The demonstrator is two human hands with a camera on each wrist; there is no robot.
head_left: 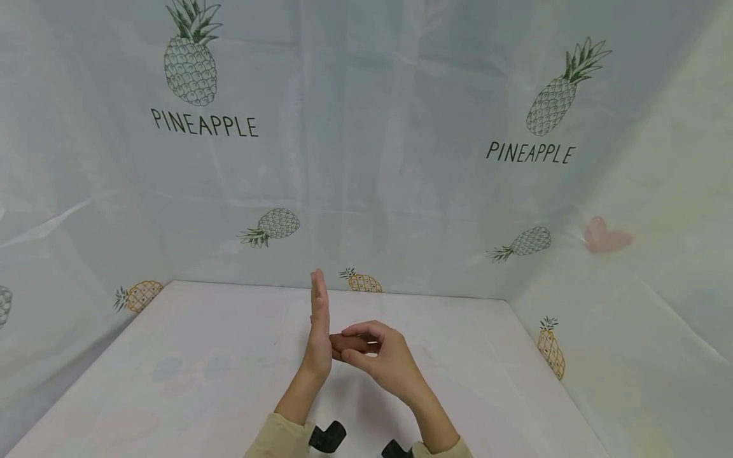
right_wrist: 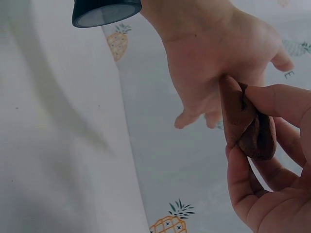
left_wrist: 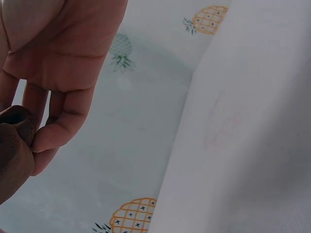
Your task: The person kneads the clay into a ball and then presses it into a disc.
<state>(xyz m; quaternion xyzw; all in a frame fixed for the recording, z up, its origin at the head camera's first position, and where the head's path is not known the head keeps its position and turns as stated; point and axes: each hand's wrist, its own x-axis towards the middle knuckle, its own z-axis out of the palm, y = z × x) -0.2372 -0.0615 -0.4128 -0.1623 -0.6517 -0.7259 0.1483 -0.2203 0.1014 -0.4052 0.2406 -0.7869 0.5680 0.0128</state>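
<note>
A folded lump of brown clay is between my two hands over the white table. My right hand pinches its right end, the thumb below and the fingers above. Upright and flat, my left hand has straight fingers pointing up and away. Its palm faces right, and the left end of the clay meets it near the heel. In the right wrist view the clay has a deep crease along its middle and a pointed end at the left palm. Only part of the clay shows at the left wrist view's edge.
The white table stretches back to a pale curtain printed with pineapples. Matching cloth hangs along both sides. Black camera mounts sit at both wrists, low above the table's near part.
</note>
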